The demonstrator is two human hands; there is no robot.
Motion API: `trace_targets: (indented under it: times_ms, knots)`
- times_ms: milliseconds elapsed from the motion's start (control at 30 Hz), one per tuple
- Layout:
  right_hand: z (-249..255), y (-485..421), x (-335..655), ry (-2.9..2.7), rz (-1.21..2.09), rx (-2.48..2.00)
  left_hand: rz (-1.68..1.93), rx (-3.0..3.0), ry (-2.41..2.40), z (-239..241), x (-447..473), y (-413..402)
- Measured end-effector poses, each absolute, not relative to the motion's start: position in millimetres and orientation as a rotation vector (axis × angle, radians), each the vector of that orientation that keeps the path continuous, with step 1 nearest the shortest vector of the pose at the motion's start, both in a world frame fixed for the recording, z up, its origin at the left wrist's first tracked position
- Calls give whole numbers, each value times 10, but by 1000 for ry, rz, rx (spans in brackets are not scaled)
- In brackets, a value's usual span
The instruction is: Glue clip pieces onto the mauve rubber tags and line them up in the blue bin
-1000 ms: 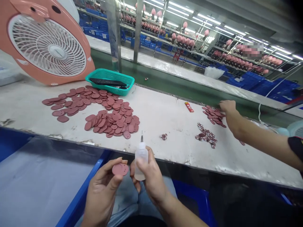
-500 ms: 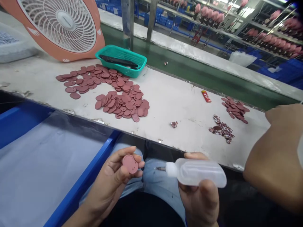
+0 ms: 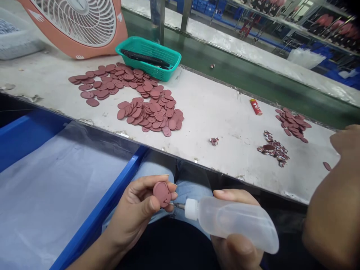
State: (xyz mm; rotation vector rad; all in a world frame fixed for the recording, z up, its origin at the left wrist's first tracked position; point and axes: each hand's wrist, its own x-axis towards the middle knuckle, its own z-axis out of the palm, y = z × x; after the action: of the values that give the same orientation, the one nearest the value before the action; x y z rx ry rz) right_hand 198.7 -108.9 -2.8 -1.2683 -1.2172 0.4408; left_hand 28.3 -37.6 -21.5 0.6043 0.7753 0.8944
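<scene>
Between the thumb and fingers of my left hand (image 3: 140, 206) is a small reddish-brown oval disc (image 3: 161, 194) with tiny holes near one end. My right hand (image 3: 236, 228) is wrapped round a translucent squeeze bottle (image 3: 236, 221) with a white cap and a thin metal needle tip (image 3: 178, 205). The bottle lies tilted, its needle pointing left at the disc's lower right edge, by the holes. Whether the tip touches the disc I cannot tell. Both hands are above my lap, in front of the bench. A large pile of similar discs (image 3: 152, 114) lies on the bench.
On the white bench (image 3: 225, 108) stand an orange fan (image 3: 84, 26) and a green basket (image 3: 168, 71) with black items. Small brown-and-white pieces (image 3: 277, 150), a red wrapper (image 3: 255, 107) and another disc pile (image 3: 294, 123) lie rightward. A co-worker's arm (image 3: 334, 202) reaches in at right. A blue-edged bin (image 3: 112, 187) is at left.
The bottle's needle has moved left, up to the disc. My left hand has shifted slightly right in view. The view has tipped downward, and a lone disc now shows near the co-worker's arm.
</scene>
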Motion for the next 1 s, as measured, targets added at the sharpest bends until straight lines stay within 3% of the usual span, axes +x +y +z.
trace_targets:
  times_ms: [1000]
  knots:
    - [-62, -1065, 1937, -1062, 609, -1152, 877, 553, 736, -201, 261, -335]
